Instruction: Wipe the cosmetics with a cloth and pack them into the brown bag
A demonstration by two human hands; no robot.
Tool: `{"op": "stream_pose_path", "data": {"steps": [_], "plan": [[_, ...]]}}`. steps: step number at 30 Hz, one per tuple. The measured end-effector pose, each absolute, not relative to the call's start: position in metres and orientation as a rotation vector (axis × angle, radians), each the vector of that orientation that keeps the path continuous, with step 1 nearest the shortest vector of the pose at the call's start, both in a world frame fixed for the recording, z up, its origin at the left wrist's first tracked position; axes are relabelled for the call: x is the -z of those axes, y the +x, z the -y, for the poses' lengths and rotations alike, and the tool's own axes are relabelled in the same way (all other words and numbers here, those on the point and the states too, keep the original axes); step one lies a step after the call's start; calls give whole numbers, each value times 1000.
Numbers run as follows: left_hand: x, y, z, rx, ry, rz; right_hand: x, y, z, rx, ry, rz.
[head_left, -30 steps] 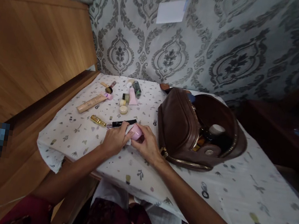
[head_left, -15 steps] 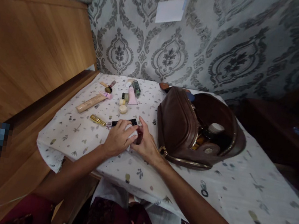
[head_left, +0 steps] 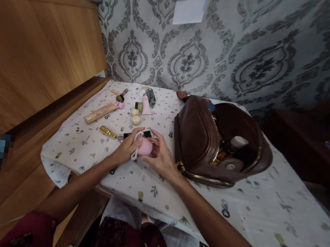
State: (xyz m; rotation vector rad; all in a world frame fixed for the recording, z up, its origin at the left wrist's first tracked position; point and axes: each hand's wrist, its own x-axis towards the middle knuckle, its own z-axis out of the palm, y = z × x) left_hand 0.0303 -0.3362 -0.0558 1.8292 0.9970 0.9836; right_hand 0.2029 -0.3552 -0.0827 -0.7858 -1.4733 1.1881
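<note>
Left hand (head_left: 126, 150), mid-frame: fingers curled onto pink rounded object (head_left: 145, 147), white cord (head_left: 135, 152) | right hand (head_left: 163, 161): half-open C beside it, touch unclear from here | forearms angled inward

Rounded item (head_left: 145, 147) pale pink, cord (head_left: 134, 154) white. Bag (head_left: 191, 134) dark brown, zip (head_left: 210, 181) gold. Cloth (head_left: 251, 208) white with scattered grey-green plant prints. Wallpaper (head_left: 189, 60) reads silver-grey damask from here. Beige tube (head_left: 99, 114), pink tube (head_left: 146, 106), shiny gold tube (head_left: 107, 132). Cabinet (head_left: 41, 37) orange-brown woodgrain. Clothing (head_left: 121, 244) maroon, darker patterning.
</note>
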Motion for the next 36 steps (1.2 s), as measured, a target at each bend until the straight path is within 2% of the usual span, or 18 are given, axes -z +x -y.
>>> {"op": "stream_pose_path", "data": {"steps": [10, 21, 29, 36], "plan": [[66, 28, 330, -1194, 2145, -828, 78, 201, 353, -1477, -741, 1153], [62, 28, 335, -1219, 2475, -688, 69, 201, 356, -1879, -689, 877], [55, 33, 341, -1289, 2435, -795, 68, 198, 359, -1668, -774, 992], [50, 34, 342, -1143, 2265, -936, 71, 200, 359, -1342, -855, 1288]]}}
